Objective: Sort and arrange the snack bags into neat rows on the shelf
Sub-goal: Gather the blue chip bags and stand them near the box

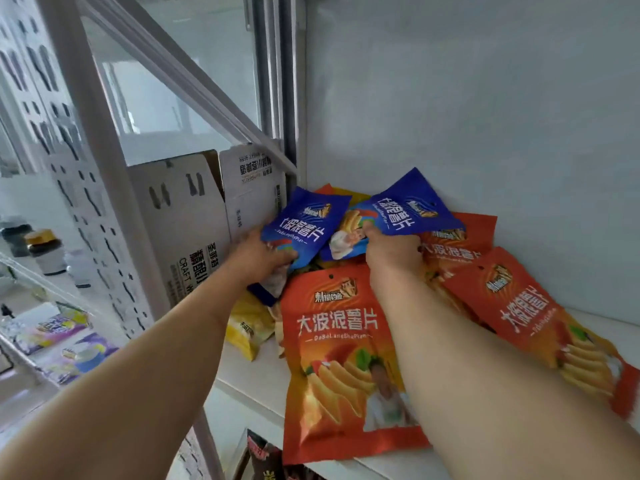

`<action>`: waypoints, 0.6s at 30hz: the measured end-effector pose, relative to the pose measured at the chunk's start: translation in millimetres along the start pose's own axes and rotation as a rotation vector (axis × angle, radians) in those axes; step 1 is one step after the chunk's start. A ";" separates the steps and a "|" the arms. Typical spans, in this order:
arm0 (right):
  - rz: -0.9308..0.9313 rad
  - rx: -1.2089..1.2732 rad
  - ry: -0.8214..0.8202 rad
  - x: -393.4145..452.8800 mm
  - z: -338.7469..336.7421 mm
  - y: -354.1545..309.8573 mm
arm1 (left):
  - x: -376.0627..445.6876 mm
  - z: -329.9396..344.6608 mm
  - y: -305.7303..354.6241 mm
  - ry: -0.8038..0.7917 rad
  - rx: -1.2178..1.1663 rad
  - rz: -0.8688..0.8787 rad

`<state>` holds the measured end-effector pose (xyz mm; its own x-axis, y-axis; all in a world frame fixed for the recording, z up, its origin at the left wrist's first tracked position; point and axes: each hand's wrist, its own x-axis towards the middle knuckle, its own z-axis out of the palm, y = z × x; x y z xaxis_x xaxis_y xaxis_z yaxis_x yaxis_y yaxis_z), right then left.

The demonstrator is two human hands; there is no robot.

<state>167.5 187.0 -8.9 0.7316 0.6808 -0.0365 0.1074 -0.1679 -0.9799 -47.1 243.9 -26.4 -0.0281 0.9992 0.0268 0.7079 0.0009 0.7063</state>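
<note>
A loose pile of snack bags lies on the white shelf [588, 327]. My left hand [258, 258] grips a blue bag [306, 225] by its lower part, at the pile's left. My right hand [389, 249] pinches a second blue bag [405, 211], tilted, at the back of the pile. A large orange bag [341, 362] lies flat at the front between my forearms. Another orange bag [533, 310] lies to the right, with a third [460, 237] behind it. A yellow bag [249, 327] sticks out at the left under the pile.
Cardboard boxes [187, 220] stand just left of the pile beyond the shelf's white post [104, 140]. The white back wall [485, 116] rises behind the bags. Purple packets [69, 344] and bottles [46, 251] sit on the neighbouring shelf at left. Dark packets [263, 455] show on the shelf below.
</note>
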 end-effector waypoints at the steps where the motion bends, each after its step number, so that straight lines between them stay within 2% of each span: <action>1: -0.013 -0.001 0.035 -2.9 4.2 -1.5 | 5.7 -0.6 -2.9 -0.033 0.000 -0.032; 4: -0.059 0.089 0.072 -6.6 18.1 0.2 | 17.5 -0.5 -9.2 -0.093 0.021 -0.082; 9: -0.083 0.278 0.098 -8.5 19.9 -3.2 | 29.3 -1.1 -10.8 -0.127 0.039 -0.035; 15: 0.093 0.560 0.019 -0.8 11.5 -3.9 | 43.9 -2.2 -22.8 -0.203 -0.006 -0.016; 18: 0.131 0.648 -0.037 -2.6 4.6 -3.5 | 33.5 -3.2 -16.9 -0.183 -0.131 0.010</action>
<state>162.1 189.0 -6.3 0.6862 0.7098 -0.1588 -0.4161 0.2040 -0.8861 -62.2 277.2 -35.1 0.1155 0.9895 -0.0866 0.6098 -0.0018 0.7926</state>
